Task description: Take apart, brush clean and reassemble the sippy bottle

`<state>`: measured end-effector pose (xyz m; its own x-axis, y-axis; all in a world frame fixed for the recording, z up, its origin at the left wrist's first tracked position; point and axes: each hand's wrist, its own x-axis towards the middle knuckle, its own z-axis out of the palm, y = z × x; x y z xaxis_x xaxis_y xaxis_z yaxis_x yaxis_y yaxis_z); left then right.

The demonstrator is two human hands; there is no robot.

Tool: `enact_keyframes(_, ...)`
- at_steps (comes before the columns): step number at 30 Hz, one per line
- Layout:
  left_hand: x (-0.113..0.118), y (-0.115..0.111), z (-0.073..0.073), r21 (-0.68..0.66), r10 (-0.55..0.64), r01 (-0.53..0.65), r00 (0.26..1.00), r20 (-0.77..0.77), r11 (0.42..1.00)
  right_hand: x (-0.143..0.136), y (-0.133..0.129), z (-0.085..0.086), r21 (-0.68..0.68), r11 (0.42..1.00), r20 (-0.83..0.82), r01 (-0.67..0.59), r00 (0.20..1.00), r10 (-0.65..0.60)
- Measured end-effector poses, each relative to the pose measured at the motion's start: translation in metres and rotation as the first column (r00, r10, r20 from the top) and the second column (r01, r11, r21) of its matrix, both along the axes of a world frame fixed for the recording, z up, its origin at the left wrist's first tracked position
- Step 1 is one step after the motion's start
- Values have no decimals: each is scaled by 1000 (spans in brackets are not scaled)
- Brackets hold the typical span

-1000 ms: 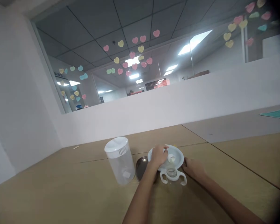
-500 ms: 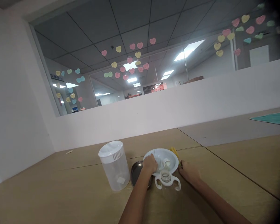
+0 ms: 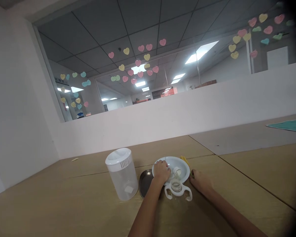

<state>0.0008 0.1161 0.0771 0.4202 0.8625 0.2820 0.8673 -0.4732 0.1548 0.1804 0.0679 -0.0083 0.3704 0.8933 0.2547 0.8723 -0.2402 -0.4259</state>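
Whether either grip holds anything, I cannot tell: left hand (image 3: 162, 171) bent over the white dish (image 3: 180, 163), right hand (image 3: 200, 181) just beside it.

Tan tabletop (image 3: 64, 204), lidded container (image 3: 122, 179), dark dish (image 3: 145, 184), white bowl (image 3: 184, 167), handled bottle (image 3: 176, 186)

The left hand (image 3: 162, 171) is over a white dish (image 3: 184, 164), with the right hand (image 3: 201, 181) just beside it.
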Motion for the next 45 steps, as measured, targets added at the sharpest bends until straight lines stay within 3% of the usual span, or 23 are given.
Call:
enact_keyframes(7, 17, -3, -4, -48, -144, 144, 990, 4, 988, 1, 0, -1, 3, 1000, 1, -10, 1000, 10)
enact_keyframes(14, 21, 2, -8, -79, -174, 178, 983, 54, 981, 0, -2, 2, -29, 999, -11, -24, 1000, 24)
enact_keyframes(20, 14, 6, -11, -33, -188, 200, 959, 214, 979, 1, -1, 2, -41, 999, -23, -22, 1000, 21)
enact_keyframes(24, 7, 0, -10, 40, -184, 184, 900, 394, 982, 4, -1, 3, -27, 1000, -50, -1, 999, 0)
enact_keyframes(27, -1, -13, -10, 109, -173, 136, 838, 518, 985, 7, -3, 9, 134, 987, -127, 86, 990, -69)
enact_keyframes(30, -14, -28, -15, 218, -187, 49, 712, 677, 975, 11, -6, 17, 398, 902, -180, 169, 978, -104)
enact_keyframes(32, -24, -33, -22, 272, -187, -43, 622, 760, 961, 11, -9, 21, 529, 838, -158, 132, 986, -56)
enact_keyframes(34, -32, -34, -29, 281, -166, -109, 587, 792, 954, 9, -12, 23, 606, 794, -102, 47, 995, 19)
enact_keyframes(40, -43, -30, -43, 248, -117, -135, 610, 784, 959, -3, -20, 20, 642, 726, 154, -246, 969, 193)
enact_keyframes(45, -43, -33, -43, 276, -119, -81, 761, 638, 958, -2, -18, 17, 644, 717, 220, -267, 962, 161)
